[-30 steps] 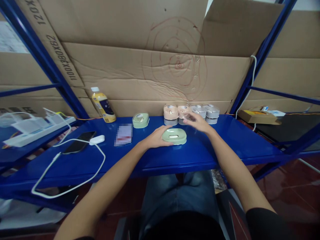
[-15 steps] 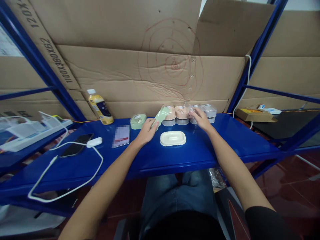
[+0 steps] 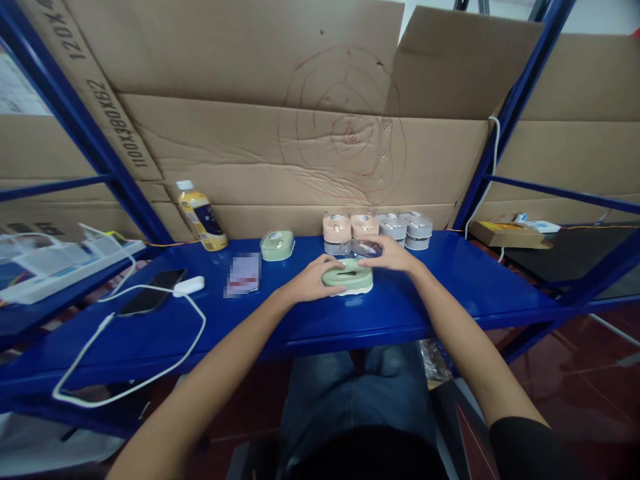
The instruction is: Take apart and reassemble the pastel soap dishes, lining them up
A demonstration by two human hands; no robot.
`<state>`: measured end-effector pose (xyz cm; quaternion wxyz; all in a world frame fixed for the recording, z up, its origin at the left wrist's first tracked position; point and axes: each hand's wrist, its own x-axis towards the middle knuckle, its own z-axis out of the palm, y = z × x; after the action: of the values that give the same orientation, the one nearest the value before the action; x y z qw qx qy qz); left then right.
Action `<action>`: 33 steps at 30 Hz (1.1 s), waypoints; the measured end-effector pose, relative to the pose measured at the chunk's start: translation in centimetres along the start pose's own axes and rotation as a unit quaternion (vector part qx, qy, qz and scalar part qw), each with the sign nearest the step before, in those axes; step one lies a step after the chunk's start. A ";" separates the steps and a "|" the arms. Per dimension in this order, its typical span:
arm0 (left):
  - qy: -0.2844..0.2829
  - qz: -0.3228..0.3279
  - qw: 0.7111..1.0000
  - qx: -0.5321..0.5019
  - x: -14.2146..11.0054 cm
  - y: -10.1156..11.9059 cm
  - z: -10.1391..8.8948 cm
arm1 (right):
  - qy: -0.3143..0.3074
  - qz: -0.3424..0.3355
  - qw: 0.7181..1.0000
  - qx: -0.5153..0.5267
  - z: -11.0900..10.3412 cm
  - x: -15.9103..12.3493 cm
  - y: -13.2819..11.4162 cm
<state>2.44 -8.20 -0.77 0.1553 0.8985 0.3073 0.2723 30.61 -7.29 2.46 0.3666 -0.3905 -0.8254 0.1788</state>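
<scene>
In the middle of the blue table, a light green oval piece with a dark slot in its top [image 3: 345,275] sits over a cream base [image 3: 361,291], whose rim shows below it. My left hand [image 3: 313,279] grips the left end of the green piece. My right hand [image 3: 393,255] is curled around a clear plastic cover [image 3: 366,249] just above and behind the green piece, its fingertips close to the right end. Behind my hands stand peach containers [image 3: 337,230] and grey containers [image 3: 418,230] with clear covers. A closed green container [image 3: 277,245] rests to the left.
A yellow drink bottle [image 3: 203,217] stands at the back left. A card-like item [image 3: 243,275], a dark phone [image 3: 153,292] and a looping white cable [image 3: 193,357] lie on the left side. Cardboard [image 3: 240,147] rises behind the table.
My left hand has brought the green piece down and right onto the cream base. My right hand has moved from the grey containers toward the middle with the clear cover.
</scene>
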 end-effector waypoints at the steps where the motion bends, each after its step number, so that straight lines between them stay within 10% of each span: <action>1: 0.003 -0.011 1.000 -0.007 0.1 0.0 0.2 | -0.021 -0.008 1.000 -0.002 0.3 -0.1 -0.5; 15: 0.028 -0.064 0.996 -0.057 0.4 -0.3 1.5 | -0.114 -0.052 0.984 -0.127 3.9 0.4 -1.4; 21: -0.008 -0.016 0.999 0.026 -1.9 0.2 -0.3 | -0.089 -0.040 0.990 -0.102 4.4 0.3 -0.4; 28: 0.071 -0.104 0.957 0.263 -7.1 1.4 -1.9 | -0.032 -0.047 0.995 -0.084 5.4 0.4 -0.9; 33: 0.061 -0.171 0.913 0.365 -5.1 0.2 -2.4 | 0.021 -0.048 0.996 -0.073 5.0 0.5 -0.2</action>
<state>-2.29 -11.33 -0.75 -0.1580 0.8080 0.5430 0.1653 26.55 -7.09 -0.55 0.3625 -0.3798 -0.8461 0.0924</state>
